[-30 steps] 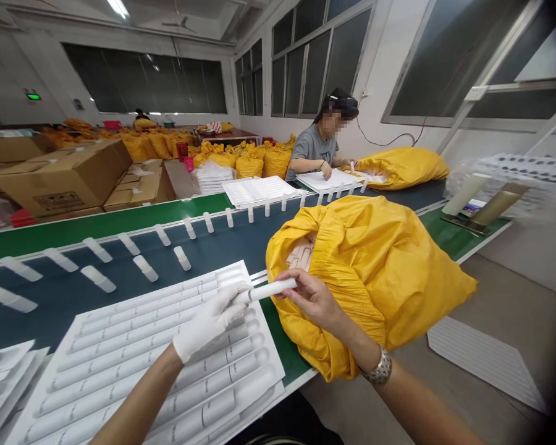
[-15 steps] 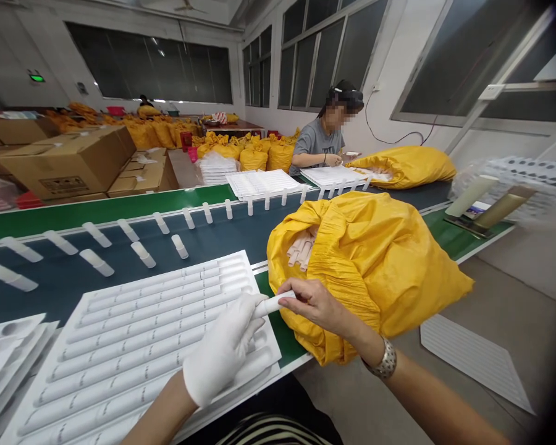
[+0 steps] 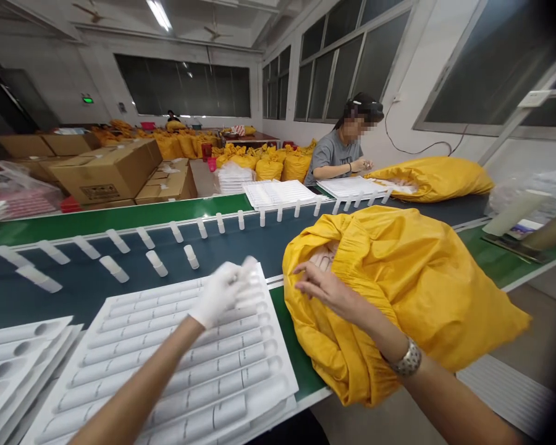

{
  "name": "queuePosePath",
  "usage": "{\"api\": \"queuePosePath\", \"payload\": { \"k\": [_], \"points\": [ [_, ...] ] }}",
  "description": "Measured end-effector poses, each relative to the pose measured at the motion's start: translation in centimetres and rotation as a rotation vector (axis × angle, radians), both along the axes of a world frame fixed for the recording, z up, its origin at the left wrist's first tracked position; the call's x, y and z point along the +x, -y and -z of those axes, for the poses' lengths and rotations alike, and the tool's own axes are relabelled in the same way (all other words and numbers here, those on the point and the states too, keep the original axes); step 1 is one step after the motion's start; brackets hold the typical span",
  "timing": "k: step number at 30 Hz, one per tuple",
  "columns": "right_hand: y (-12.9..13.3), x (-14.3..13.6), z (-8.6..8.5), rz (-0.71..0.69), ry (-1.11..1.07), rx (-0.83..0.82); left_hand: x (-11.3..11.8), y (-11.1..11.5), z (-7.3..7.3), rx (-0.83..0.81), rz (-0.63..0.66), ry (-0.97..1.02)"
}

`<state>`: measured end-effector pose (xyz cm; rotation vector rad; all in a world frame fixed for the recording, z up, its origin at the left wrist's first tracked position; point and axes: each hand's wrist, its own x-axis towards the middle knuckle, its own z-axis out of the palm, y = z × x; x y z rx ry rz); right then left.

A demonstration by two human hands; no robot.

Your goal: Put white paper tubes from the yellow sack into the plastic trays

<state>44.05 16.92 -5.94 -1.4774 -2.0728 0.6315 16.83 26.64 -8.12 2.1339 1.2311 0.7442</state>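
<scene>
My left hand [image 3: 220, 293], in a white glove, is closed over the far right part of a white ribbed tray [image 3: 283, 382]. A blurred white tube [image 3: 249, 267] sticks up from its fingers. Rows of white tubes with small dark print lie in the tray's grooves. My bare right hand [image 3: 331, 293], with a metal band at the wrist, reaches to the mouth of a yellow sack [image 3: 412, 266]. Its fingers are spread and hold nothing. Pale tubes [image 3: 323, 256] show inside the sack, partly behind the fingers.
Beyond the tray runs a dark conveyor belt [image 3: 81, 287] carrying short white tubes [image 3: 115, 269]. Stacked white trays [image 3: 23, 364] stand at the left. Across the belt a person [image 3: 333, 154] works beside another yellow sack [image 3: 445, 176]. Cardboard boxes [image 3: 111, 173] are behind.
My hands have parted. The left has carried the tube away from the right, up and left over the tray's far rows; the right has let go and moved to the sack's mouth. The view has shifted.
</scene>
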Motion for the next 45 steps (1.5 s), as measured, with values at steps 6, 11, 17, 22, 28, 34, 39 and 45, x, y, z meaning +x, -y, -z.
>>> {"api": "queuePosePath", "payload": {
  "k": [6,11,17,22,28,34,39,45],
  "points": [
    [-3.3,5.0,4.9,0.096,0.495,0.165,-2.5,-13.0,2.1,-0.067,-0.325,-0.188],
    [-3.5,5.5,8.7,0.190,0.582,0.144,-2.9,-16.2,4.2,-0.117,-0.362,-0.347],
    [-4.1,5.6,9.5,0.164,0.554,0.164,-4.4,-12.4,2.8,0.003,-0.411,-0.401],
    [-4.2,4.9,7.5,0.099,0.479,0.201,-3.8,-6.2,2.5,0.121,-0.141,-0.491],
    [-1.5,3.3,3.7,0.041,0.352,0.226,-2.2,-6.5,1.8,0.066,0.006,-0.603],
    [2.4,1.8,1.8,-0.079,0.014,0.356,-1.3,-7.7,0.9,-0.013,0.003,-0.540],
    [3.8,0.7,1.5,-0.016,-0.184,0.370,-0.2,-2.1,-0.8,-0.036,0.042,-0.317],
    [3.7,-1.1,1.3,-0.212,-0.154,0.290,1.2,7.9,-2.5,-0.630,0.329,0.343]
  ]
}}
